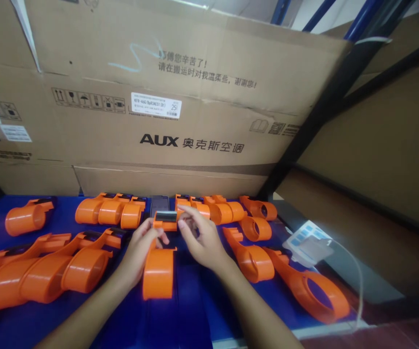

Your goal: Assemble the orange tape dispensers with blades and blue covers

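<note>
Two hands at an orange tape dispenser (pixel 158 274) above a blue table (pixel 191 310).
In the lower centre of the frame, the left hand (pixel 141 247) pinches the dispenser near its head; the right hand (pixel 202 238), fingers bent and slightly apart, is at the head's right edge, contact unclear. More orange dispensers (pixel 85 269) lie on both sides.
</note>
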`<state>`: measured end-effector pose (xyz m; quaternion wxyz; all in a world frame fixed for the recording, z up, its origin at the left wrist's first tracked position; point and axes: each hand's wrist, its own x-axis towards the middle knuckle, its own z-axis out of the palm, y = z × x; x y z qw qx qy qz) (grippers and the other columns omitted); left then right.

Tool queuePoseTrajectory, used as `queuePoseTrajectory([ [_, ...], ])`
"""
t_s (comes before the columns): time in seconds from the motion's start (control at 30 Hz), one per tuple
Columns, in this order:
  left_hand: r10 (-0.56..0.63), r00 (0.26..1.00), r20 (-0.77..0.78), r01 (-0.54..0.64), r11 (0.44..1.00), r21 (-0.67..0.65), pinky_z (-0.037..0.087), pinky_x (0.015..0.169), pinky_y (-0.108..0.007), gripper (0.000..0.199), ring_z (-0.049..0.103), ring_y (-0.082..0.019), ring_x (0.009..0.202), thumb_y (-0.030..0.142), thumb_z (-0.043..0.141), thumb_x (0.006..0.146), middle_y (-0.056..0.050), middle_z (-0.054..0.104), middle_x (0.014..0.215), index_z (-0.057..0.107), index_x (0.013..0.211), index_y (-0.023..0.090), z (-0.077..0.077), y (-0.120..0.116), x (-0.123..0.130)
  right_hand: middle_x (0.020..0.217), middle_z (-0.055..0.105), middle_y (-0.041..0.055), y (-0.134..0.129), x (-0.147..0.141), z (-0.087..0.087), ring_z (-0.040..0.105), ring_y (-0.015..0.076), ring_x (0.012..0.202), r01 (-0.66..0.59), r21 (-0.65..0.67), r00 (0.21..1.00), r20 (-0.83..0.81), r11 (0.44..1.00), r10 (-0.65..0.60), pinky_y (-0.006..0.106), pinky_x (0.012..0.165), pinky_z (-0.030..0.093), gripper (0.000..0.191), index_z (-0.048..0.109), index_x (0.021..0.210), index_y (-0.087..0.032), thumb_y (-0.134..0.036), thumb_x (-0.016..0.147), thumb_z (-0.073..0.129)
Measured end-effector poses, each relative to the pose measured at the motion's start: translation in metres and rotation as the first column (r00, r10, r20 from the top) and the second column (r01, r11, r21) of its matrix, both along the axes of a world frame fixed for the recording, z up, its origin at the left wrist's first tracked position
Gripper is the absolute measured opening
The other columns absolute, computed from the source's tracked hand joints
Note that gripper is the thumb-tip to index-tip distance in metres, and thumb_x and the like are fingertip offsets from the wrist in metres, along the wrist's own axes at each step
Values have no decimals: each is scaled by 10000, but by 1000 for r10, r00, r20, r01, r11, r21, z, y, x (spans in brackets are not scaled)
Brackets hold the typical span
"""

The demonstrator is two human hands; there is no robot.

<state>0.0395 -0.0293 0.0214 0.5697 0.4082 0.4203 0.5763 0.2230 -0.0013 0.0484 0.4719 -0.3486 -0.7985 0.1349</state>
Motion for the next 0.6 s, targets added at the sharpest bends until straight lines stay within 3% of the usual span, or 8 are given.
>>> queuePoseTrajectory([
  [0.07, 35, 995, 91, -29, 998, -63, 430, 552, -227, 171, 519, -111, 522, 324, 678, 766, -3, 665, 674, 620, 817, 171, 1, 1, -2, 841, 716, 41, 2, 2, 1, 658, 161, 690, 73, -77, 997, 25, 994, -72, 262, 646, 515, 247, 652, 1154, -201, -302, 1034, 461],
  [0.13, 62, 988, 142, -49, 994, -95, 444, 546, -233, 188, 511, -108, 503, 336, 689, 735, 5, 651, 647, 603, 763, 172, 2, 3, -4, 789, 717, 43, 4, 3, 1, 666, 172, 698, 176, -139, 964, 225, 974, -142, 256, 633, 483, 240, 696, 991, -202, -302, 1017, 479],
  [0.23, 76, 988, 137, -64, 994, -93, 447, 536, -234, 207, 525, -110, 506, 339, 712, 694, 2, 659, 659, 612, 746, 165, 4, 5, -6, 881, 758, 74, 5, 2, -3, 709, 231, 832, 307, -172, 800, 579, 936, -156, 285, 679, 473, 215, 739, 939, -224, -321, 971, 550],
  [0.3, 74, 989, 129, -62, 993, -100, 431, 512, -231, 208, 523, -109, 496, 335, 719, 683, 1, 654, 650, 618, 732, 159, 5, 5, -7, 950, 770, 93, 4, 0, -6, 719, 263, 903, 359, -176, 705, 694, 917, -143, 308, 706, 478, 231, 752, 975, -237, -346, 972, 549],
  [0.4, 62, 987, 148, -45, 992, -116, 421, 498, -230, 212, 520, -108, 478, 346, 716, 698, 15, 637, 624, 611, 727, 164, 6, 3, -7, 983, 773, 96, 3, -2, -7, 723, 271, 918, 357, -181, 657, 746, 916, -109, 321, 713, 480, 244, 757, 1004, -246, -334, 979, 531],
  [0.6, 86, 990, 109, -77, 993, -85, 459, 552, -240, 198, 551, -116, 527, 336, 710, 712, 9, 660, 673, 616, 759, 168, 4, 4, -7, 1029, 769, 85, 5, 0, -8, 718, 273, 960, 358, -186, 677, 726, 915, -117, 337, 738, 490, 216, 747, 1030, -258, -380, 959, 585],
])
